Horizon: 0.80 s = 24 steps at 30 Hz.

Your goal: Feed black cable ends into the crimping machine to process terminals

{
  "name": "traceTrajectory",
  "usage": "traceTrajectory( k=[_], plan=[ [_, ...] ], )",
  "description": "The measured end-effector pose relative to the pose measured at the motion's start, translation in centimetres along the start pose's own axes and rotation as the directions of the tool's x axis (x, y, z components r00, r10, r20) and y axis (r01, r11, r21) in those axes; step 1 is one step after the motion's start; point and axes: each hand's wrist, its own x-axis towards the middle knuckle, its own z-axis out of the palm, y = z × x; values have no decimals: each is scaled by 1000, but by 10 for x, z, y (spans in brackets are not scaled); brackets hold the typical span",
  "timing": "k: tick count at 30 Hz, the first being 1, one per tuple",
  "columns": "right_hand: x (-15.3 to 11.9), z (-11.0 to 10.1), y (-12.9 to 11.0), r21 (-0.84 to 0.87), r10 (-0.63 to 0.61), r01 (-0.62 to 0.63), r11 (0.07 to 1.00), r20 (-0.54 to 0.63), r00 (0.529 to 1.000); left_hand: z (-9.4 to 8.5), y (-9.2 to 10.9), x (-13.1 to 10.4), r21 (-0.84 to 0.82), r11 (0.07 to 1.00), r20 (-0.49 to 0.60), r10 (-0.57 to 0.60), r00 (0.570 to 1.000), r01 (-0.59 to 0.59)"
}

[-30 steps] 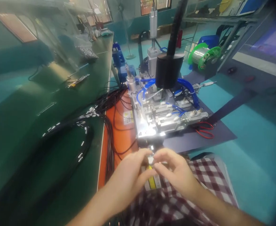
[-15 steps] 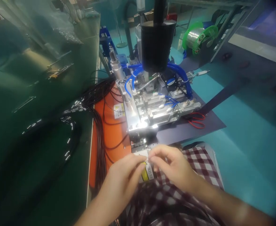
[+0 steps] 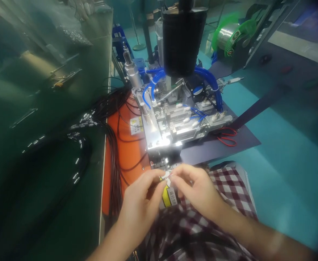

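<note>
My left hand (image 3: 145,195) and my right hand (image 3: 194,185) meet fingertip to fingertip at the front of the machine (image 3: 175,123). Each has thumb and forefinger drawn together in a pinch. Something small and pale, perhaps thin wire ends, shows between the fingertips, too small to name. Just below the fingers lies a yellow and white label (image 3: 168,197) with printed characters. Directly beyond them is the machine's dark front block (image 3: 163,156), under a bright light.
Black cables (image 3: 115,163) with shiny metal ends run over the orange base plate (image 3: 129,152) and the green table (image 3: 53,203) at left. A black nozzle (image 3: 184,43) hangs above the machine. A green spool of wire (image 3: 229,36) stands at back right. Red wire (image 3: 228,137) lies at the machine's right.
Both hands stay at the machine's front. The left thumb and forefinger have parted slightly, and the fingertips have shifted a little upward. The view has tilted slightly.
</note>
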Motion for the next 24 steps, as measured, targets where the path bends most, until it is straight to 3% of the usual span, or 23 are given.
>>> traceTrajectory(
  k=[4,6,11,13,15,18,21,24],
  plan=[
    [-4,3,2,-220,-205,176,959,-117,972,5,-3,-2,126,991,-7,54,999,-52],
    [-5,5,2,-284,-269,224,932,-131,954,8,-4,-2,114,993,-7,37,999,-36],
    [-1,5,-2,-39,-84,84,996,6,996,10,0,-3,-176,979,-1,-102,995,100],
    [4,-1,-3,-48,-132,135,990,68,989,5,3,-1,-253,962,47,-95,994,104],
    [11,-10,-5,-127,-277,298,946,160,947,-2,6,3,-285,949,136,-99,986,134],
    [22,-25,-5,-221,-459,550,806,354,815,-12,8,10,-283,930,288,-150,946,234],
    [30,-32,-4,-346,-484,653,674,461,744,-16,9,15,-273,900,398,-217,891,340],
    [32,-31,-2,-366,-530,691,623,453,717,-15,9,16,-279,860,409,-297,863,428]
  ],
)
